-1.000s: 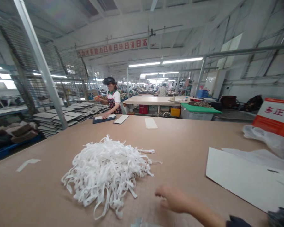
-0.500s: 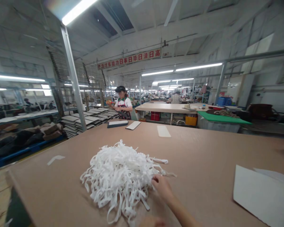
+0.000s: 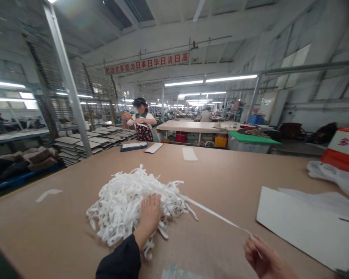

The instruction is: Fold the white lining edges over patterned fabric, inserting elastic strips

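A tangled heap of white strips (image 3: 122, 205) lies on the brown table. My left hand (image 3: 151, 213) rests flat on the heap's right side, fingers apart. One white strip (image 3: 218, 215) stretches from the heap to my right hand (image 3: 258, 252), which pinches its end at the lower right. The strip is drawn taut above the table.
White boards (image 3: 299, 228) lie at the right, near a plastic bag (image 3: 334, 176) and a red and white box (image 3: 344, 151). Small pale panels (image 3: 189, 154) lie along the table's far edge. A person (image 3: 143, 120) stands beyond, by stacked panels (image 3: 84, 143).
My left hand has come up onto the heap. My right hand has moved right, away from the heap, drawing out a strip. The view has turned right.
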A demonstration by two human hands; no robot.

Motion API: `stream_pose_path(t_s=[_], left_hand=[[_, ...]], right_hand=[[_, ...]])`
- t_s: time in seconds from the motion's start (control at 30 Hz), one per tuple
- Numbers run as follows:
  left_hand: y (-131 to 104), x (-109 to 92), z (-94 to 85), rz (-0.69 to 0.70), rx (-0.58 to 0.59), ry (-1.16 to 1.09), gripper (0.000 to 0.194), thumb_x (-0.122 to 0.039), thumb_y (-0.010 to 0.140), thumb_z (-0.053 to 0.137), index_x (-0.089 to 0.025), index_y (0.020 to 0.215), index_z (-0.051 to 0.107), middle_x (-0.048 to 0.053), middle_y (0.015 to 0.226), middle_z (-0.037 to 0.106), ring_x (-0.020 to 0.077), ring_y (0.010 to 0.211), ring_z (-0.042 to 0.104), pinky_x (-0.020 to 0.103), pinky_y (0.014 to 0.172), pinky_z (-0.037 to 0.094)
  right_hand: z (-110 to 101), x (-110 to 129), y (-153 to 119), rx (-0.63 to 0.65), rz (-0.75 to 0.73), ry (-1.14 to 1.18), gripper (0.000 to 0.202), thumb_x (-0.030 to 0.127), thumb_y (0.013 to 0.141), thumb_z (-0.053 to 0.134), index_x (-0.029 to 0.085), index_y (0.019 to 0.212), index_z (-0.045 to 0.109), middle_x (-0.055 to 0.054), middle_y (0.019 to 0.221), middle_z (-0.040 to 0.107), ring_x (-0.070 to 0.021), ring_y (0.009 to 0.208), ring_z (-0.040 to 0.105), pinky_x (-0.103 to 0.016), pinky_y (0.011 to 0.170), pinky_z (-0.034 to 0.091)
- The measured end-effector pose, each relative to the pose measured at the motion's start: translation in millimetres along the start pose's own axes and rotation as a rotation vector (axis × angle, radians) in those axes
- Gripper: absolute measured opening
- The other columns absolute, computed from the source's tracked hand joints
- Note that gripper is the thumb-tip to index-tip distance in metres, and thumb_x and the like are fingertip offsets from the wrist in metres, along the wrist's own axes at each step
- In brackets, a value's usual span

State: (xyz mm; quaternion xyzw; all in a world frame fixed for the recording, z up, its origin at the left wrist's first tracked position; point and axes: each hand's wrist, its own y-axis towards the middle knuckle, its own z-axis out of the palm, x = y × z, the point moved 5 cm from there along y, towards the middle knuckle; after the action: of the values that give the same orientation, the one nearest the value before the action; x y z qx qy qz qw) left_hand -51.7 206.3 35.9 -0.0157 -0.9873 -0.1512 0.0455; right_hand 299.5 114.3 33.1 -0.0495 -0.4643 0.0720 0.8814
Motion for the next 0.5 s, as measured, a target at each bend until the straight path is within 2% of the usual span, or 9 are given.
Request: stream_pose_path(t_s=[0.07, 0.13, 0.23, 0.3, 0.37, 0.43, 0.5], left_hand=[[-0.6, -7.7, -0.2, 0.009, 0.023, 0.001, 0.067, -0.020, 0.071, 0.053, -0.019, 0.134, 0.031, 0.012, 0.140, 0.035, 0.0312, 0.127, 0.029, 0.051, 0.103, 0.017], [-0.8, -12.3, -1.3, 0.012, 0.057, 0.004, 0.063, -0.022, 0.071, 0.055, -0.017, 0.131, 0.036, 0.013, 0.136, 0.039, 0.0310, 0.125, 0.032, 0.051, 0.103, 0.018], [-0.2, -18.7, -8.9, 0.008, 0.077, 0.004, 0.061, -0.024, 0.072, 0.055, -0.013, 0.129, 0.039, 0.017, 0.133, 0.042, 0.0321, 0.121, 0.037, 0.051, 0.101, 0.021], [-0.3, -28.6, -19.8, -0.011, 0.022, 0.002, 0.063, -0.023, 0.073, 0.053, -0.011, 0.132, 0.034, 0.018, 0.135, 0.038, 0.0332, 0.122, 0.036, 0.052, 0.100, 0.021], [-1.7, -47.1, -33.0, 0.005, -0.080, -0.029, 0.060, -0.023, 0.076, 0.050, -0.014, 0.133, 0.034, 0.016, 0.138, 0.035, 0.0325, 0.126, 0.031, 0.050, 0.102, 0.020], [-4.2, -73.6, -43.3, 0.107, -0.163, -0.106, 0.057, -0.021, 0.078, 0.048, -0.019, 0.133, 0.034, 0.012, 0.140, 0.034, 0.0296, 0.129, 0.025, 0.046, 0.103, 0.021], [-6.3, -104.1, -46.8, 0.283, -0.160, -0.194, 0.062, -0.020, 0.076, 0.051, -0.022, 0.135, 0.030, 0.009, 0.143, 0.029, 0.0273, 0.131, 0.021, 0.044, 0.104, 0.021]], right_hand=[[-14.2, 23.0, -6.1, -0.100, -0.087, 0.136, 0.024, 0.032, 0.063, 0.073, 0.021, 0.067, 0.052, 0.004, 0.063, 0.045, -0.0098, 0.058, 0.045, -0.023, 0.055, 0.045], [-24.1, 47.0, -10.8, -0.125, -0.193, 0.225, 0.022, 0.033, 0.067, 0.069, 0.021, 0.066, 0.050, 0.006, 0.061, 0.042, -0.0084, 0.055, 0.043, -0.019, 0.051, 0.044], [-42.6, 72.7, -17.9, -0.242, -0.334, 0.188, 0.020, 0.031, 0.068, 0.068, 0.021, 0.066, 0.051, 0.006, 0.061, 0.043, -0.0076, 0.054, 0.043, -0.017, 0.049, 0.043], [-49.7, 72.7, -21.8, -0.331, -0.321, 0.088, 0.021, 0.026, 0.064, 0.072, 0.023, 0.078, 0.056, 0.006, 0.064, 0.049, -0.0080, 0.057, 0.047, -0.016, 0.052, 0.044], [-44.8, 62.1, -24.2, -0.332, -0.257, 0.019, 0.038, 0.025, 0.063, 0.074, 0.026, 0.096, 0.057, 0.006, 0.065, 0.053, -0.0087, 0.060, 0.049, -0.017, 0.056, 0.046], [-29.4, 50.2, -26.5, -0.255, -0.204, -0.005, 0.038, 0.028, 0.066, 0.073, 0.025, 0.101, 0.057, 0.006, 0.062, 0.053, -0.0086, 0.059, 0.048, -0.017, 0.057, 0.045], [-11.7, 44.8, -30.7, -0.173, -0.187, -0.007, 0.026, 0.031, 0.069, 0.070, 0.021, 0.092, 0.061, 0.005, 0.059, 0.052, -0.0086, 0.057, 0.046, -0.018, 0.054, 0.043]])
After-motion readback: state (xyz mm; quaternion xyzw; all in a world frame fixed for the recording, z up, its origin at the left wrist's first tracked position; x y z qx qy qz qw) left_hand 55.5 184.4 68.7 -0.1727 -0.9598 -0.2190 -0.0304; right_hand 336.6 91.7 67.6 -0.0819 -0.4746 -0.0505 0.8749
